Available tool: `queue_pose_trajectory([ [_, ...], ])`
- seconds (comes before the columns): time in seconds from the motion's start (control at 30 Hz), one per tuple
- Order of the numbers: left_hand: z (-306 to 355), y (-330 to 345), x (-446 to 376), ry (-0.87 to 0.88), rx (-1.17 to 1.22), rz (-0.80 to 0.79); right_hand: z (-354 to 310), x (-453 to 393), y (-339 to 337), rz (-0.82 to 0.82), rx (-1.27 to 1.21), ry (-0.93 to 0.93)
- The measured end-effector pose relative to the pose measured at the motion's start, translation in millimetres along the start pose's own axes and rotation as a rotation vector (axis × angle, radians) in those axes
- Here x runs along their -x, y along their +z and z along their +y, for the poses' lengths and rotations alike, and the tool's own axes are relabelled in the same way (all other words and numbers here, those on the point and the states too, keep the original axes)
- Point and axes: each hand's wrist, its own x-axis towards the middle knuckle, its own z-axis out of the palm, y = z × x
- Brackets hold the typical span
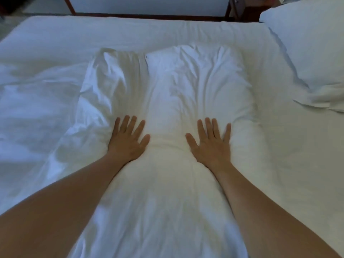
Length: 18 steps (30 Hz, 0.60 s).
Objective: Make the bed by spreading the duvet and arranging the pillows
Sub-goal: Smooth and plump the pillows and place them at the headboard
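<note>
White bedding fills nearly the whole frame, with a dark wooden bed frame [149, 15] running along the top edge. From where I sit, my left hand [128, 140] lies flat at centre-left, fingers straight and spread, palm pressing down and holding nothing; my right hand [211, 142] mirrors it at centre-right, equally flat and open, gripping nothing. Both press on the near half of a crumpled pillow [167, 94] that runs lengthwise from the bottom of the frame up to the middle, its far end puffed and creased. Left of it, in the left half of the picture, the duvet [37, 108] lies bunched and rumpled, its folds touching the pillow's left side. A second pillow [307, 43] sits in the upper right corner, well apart from my hands, on the smooth sheet [130, 34] that covers the upper part of the bed. I judge the step in hand to be flattening and plumping this pillow, so the task looks early: the duvet is not yet spread. Next, I reckon, I need to sweep both palms outward to ease the creases, then take the pillow by its ends and set it beside the other.
</note>
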Motion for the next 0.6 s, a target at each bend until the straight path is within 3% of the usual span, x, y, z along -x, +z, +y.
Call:
queue_pose_trajectory([
  [0.17, -13, 5, 91, -0.122, -0.009, -0.065, -3, 99, -9, -0.066, -0.048, 0.025],
  [0.37, -29, 1, 183, -0.169, -0.038, -0.099, -27, 160, -15, -0.151, -0.144, 0.006],
  [0.6, -80, -10, 254, -0.172, -0.023, -0.144, -98, 174, -48, -0.276, -0.191, -0.204],
])
